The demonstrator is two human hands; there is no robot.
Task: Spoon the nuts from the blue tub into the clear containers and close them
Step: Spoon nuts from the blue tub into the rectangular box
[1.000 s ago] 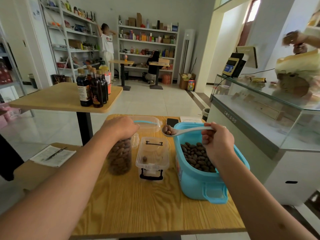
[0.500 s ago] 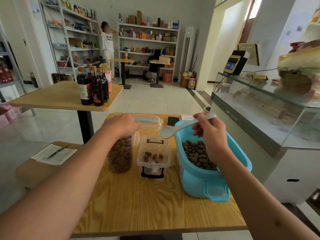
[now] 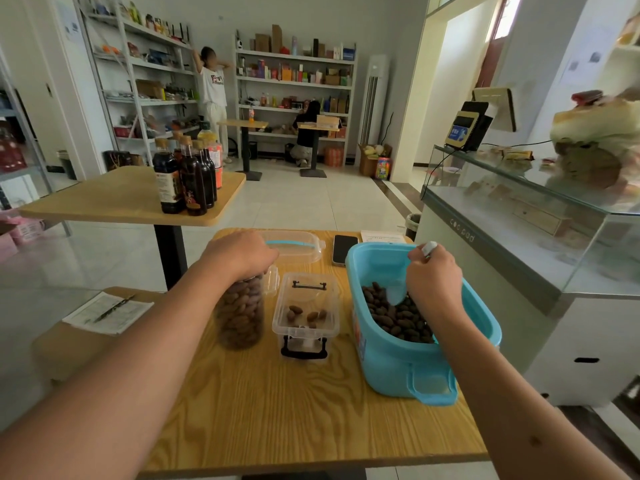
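The blue tub stands at the right of the wooden table, holding dark brown nuts. My right hand grips a white spoon whose bowl dips into the nuts. An open clear container with black latches sits in the middle with a few nuts on its bottom. To its left a tall clear container is full of nuts; my left hand rests over its top, fingers curled round it.
A clear lid with a blue strip and a phone lie at the table's far edge. A glass display counter runs along the right. Another table with dark bottles stands behind left. Two people are by the far shelves.
My right hand tipped the spoonful of nuts into the middle container, then swung right and down, putting the spoon into the blue tub. My left hand stayed on the tall container.
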